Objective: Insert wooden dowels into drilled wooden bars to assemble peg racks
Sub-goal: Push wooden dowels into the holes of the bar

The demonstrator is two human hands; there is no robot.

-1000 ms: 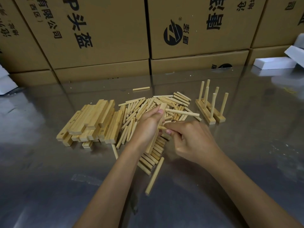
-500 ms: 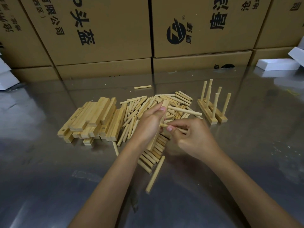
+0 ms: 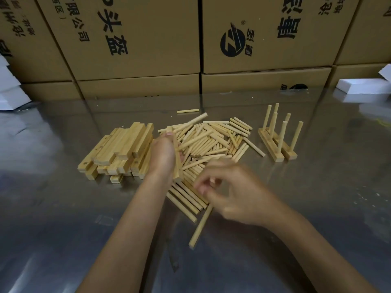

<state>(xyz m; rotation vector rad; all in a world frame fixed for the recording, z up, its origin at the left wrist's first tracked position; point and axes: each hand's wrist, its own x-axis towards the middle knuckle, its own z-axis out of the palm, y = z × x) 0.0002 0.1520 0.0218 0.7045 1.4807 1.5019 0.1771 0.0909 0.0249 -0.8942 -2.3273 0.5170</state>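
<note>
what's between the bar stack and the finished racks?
Head view: the loose dowel pile fills that stretch between bar stack and racks, with the left hand gripping a bar at its left edge.

Table (image 3: 317, 208): shiny grey metal surface, scuffed and speckled with pale dust, mirroring the boxes behind it
Back wall: hidden by stacked brown cardboard boxes (image 3: 135, 39) printed with black Chinese characters and a round black logo (image 3: 232, 43)
Box stacking: tall boxes on low ones, seams running straight down between them
Left edge: white foam blocks (image 3: 8, 89) against the boxes
Right edge: a white foam slab (image 3: 359, 86) on the table
Light: dim and warm, soft glare on the metal
</note>
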